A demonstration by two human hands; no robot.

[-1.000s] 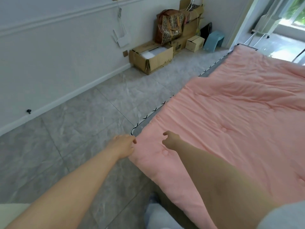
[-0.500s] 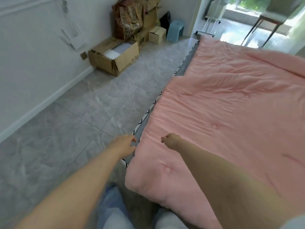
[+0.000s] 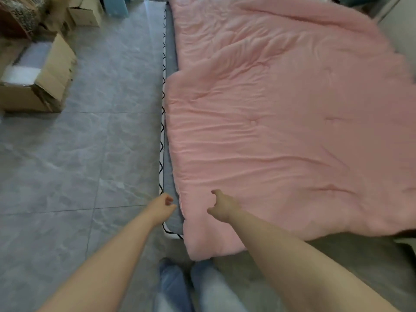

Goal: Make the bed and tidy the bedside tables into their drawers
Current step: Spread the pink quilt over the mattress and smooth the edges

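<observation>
We're in the bed-making step, at the foot corner of the bed. The pink quilt (image 3: 281,136) lies spread over the mattress (image 3: 169,176), whose grey side with a black zigzag trim shows in a strip along the quilt's left edge. The quilt's near corner hangs over the foot end, just above our knees.

Left hand (image 3: 162,207) hovers just beside the mattress edge, fingers loosely curled with thumb near them, gripping nothing we can see. Right hand (image 3: 221,206) is above the quilt near its left edge, fingers half-bent, thumb out, also holding nothing; contact with the fabric we can't tell.

The quilt looks mostly flat, with wrinkles across the middle and a bunched fold toward the head end. Its left edge sits uneven against the mattress.

Next move, as we judge it: pinch the quilt's left edge or near corner with both hands and tug it square with the mattress, then smooth the wrinkles.

No bedside tables or drawers in view, so that part looks not yet started. Open cardboard boxes (image 3: 38,79) sit on the tiled floor (image 3: 90,154) at left, well apart from the bed.
</observation>
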